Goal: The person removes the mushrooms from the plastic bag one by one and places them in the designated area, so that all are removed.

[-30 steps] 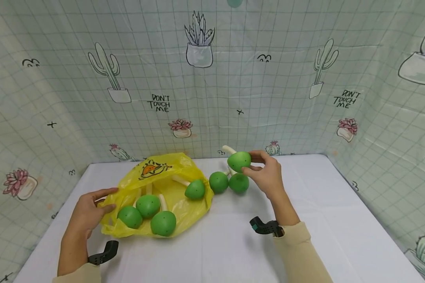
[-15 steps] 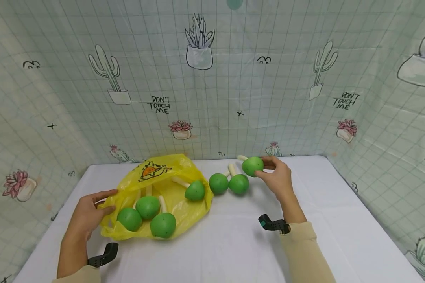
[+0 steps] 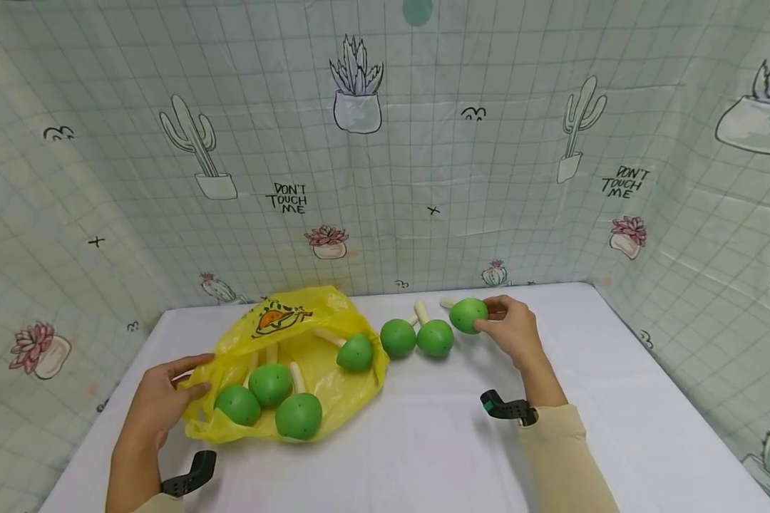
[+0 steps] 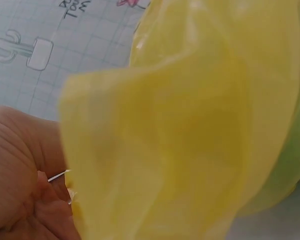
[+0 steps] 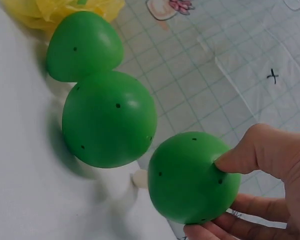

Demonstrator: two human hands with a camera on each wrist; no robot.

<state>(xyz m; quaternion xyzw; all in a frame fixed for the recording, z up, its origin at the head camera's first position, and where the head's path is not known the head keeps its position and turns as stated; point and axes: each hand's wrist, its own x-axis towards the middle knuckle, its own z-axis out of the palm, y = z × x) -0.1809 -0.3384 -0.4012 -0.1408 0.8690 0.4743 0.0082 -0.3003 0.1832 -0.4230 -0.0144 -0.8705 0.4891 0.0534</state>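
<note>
My right hand (image 3: 510, 328) pinches a green toy mushroom (image 3: 468, 315) by its dotted round cap, thumb on one side and fingers on the other. Its pale stem points back and to the left. Just left of it, two more green mushrooms (image 3: 435, 338) stand side by side on the table. My left hand (image 3: 163, 393) grips the left edge of a yellow plastic bag (image 3: 334, 395) between thumb and fingers. Inside the bag's open mouth lie several green mushrooms (image 3: 298, 416). Bag film (image 4: 155, 150) covers much of the left wrist view, hiding the fingertips.
A white-covered table (image 3: 411, 456) carries everything. Behind and at both sides hangs a gridded curtain (image 3: 411, 157) printed with cacti, right at the table's back edge. Each wrist wears a black camera band (image 3: 507, 407).
My right hand has carried its mushroom to the right and down, from over the two standing mushrooms to beside them. My left hand keeps its hold on the bag.
</note>
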